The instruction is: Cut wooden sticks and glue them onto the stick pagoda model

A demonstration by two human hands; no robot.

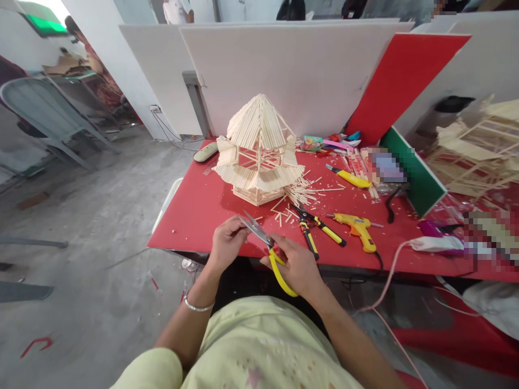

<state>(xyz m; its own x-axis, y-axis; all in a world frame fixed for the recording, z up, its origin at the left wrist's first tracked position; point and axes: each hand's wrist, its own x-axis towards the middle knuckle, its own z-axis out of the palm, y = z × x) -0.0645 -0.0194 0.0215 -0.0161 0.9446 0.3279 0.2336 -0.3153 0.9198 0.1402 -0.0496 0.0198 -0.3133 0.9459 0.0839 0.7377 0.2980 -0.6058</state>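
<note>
Near the table's front edge, my right hand (298, 265) is wrapped round the yellow handles of a pair of scissors (278, 273). Their metal blades point up and to the left and look parted. My left hand (229, 243) is closed in a pinch right beside the blades; whatever lies between its fingertips is too small to make out. Just beyond both hands stands a pagoda-like model (259, 146) built from thin wooden sticks, with a pointed roof and a wider lower roof. Loose sticks (306, 190) and cut bits lie at its right.
Pliers (310, 224) with black and yellow grips, a yellow glue gun (359, 227) and a yellow utility knife (352, 178) lie on the red table (190, 216). White boards (279, 75) and a green board (413, 173) stand behind. Another stick model (470, 156) is at right.
</note>
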